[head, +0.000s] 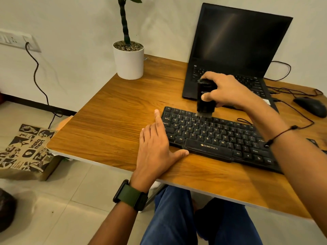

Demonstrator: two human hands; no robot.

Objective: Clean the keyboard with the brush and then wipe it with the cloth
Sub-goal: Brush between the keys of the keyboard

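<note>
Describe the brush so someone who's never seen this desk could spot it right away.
On the wooden desk, find the black keyboard before the open laptop. The brush is the upright black cylinder gripped by the right hand, its bristles touching the keyboard's upper rows.

An open laptop point(233, 55) and a potted plant point(128, 59) are set along the tabletop's point(113, 128) far edge; what seems a mouse point(310, 106) is seen at the right edge.

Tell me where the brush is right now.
In the head view, the right hand grips the brush upright, bristles on the keyboard's upper-left keys, before the laptop.
</note>
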